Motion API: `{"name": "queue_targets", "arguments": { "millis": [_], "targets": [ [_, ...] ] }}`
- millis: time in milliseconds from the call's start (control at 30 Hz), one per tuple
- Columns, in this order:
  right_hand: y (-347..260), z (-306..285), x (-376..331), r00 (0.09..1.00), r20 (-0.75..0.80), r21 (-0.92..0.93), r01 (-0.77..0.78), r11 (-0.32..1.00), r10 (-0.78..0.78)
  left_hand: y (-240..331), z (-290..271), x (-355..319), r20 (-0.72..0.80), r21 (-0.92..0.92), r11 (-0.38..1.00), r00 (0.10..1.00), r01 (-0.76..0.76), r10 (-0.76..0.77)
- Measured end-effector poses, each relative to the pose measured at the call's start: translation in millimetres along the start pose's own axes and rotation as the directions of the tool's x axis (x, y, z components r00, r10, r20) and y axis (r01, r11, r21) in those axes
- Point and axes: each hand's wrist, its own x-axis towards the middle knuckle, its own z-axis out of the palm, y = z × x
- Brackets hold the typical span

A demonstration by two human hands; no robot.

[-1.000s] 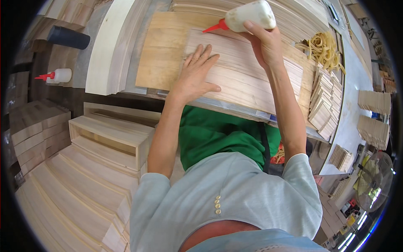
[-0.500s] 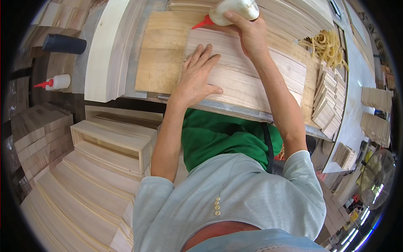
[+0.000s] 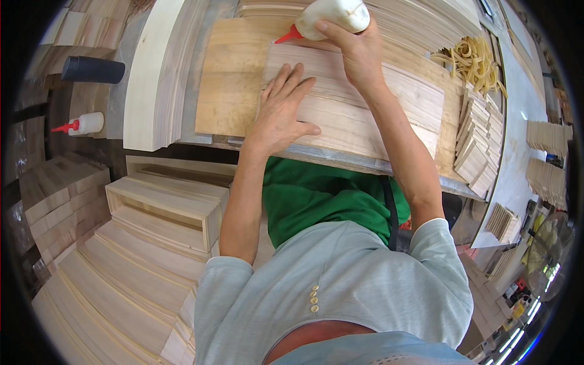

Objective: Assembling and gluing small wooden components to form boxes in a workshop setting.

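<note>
My left hand (image 3: 285,108) lies flat, fingers spread, on a pale wooden slat panel (image 3: 365,109) that rests on a yellowish plywood board (image 3: 228,91). My right hand (image 3: 356,48) grips a white glue bottle (image 3: 337,12) with a red nozzle (image 3: 287,36). The bottle is tipped sideways, and its nozzle points left over the panel's far left corner. Both forearms reach up from my grey shirt and green apron.
A thick pale plank (image 3: 155,73) lies left of the board. A second glue bottle (image 3: 82,125) and a dark cylinder (image 3: 91,69) sit further left. Wooden boxes (image 3: 164,204) are stacked below left. Rubber bands (image 3: 471,58) and stacks of small slats (image 3: 477,146) lie at right.
My right hand has carried the glue bottle left along the panel's far edge. My left hand stays pressed on the panel.
</note>
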Motion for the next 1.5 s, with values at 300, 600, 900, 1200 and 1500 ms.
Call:
{"name": "queue_targets", "arguments": {
  "millis": [300, 600, 900, 1200, 1500],
  "targets": [
    [-8.0, -17.3, -1.0, 0.997, -0.056, -0.159, 0.052, 0.986, -0.061, 2.3, 0.0, 1.0, -0.001, 0.006, 1.000, 1.000, 0.006, -0.006],
    [-38.1, -72.3, -19.0, 0.994, -0.057, -0.184, 0.076, 0.980, -0.088, 4.2, -1.8, 1.6, 0.028, 0.001, 1.000, 0.999, 0.028, -0.028],
    [-74.7, -147.1, -41.0, 0.984, -0.111, -0.374, 0.092, 0.923, -0.143, 7.7, -2.6, 4.4, 0.052, 0.062, 0.997, 0.998, 0.045, -0.048],
    [-110.1, -210.0, -64.4, 0.968, -0.177, -0.416, 0.093, 0.904, -0.180, 6.6, -0.8, 6.4, 0.040, 0.032, 0.999, 0.999, 0.016, -0.017],
    [-139.4, -259.5, -77.5, 0.942, -0.223, -0.557, 0.089, 0.826, -0.252, 10.7, -3.3, 7.3, 0.045, 0.049, 0.999, 0.999, -0.015, 0.012]
  ]
}}
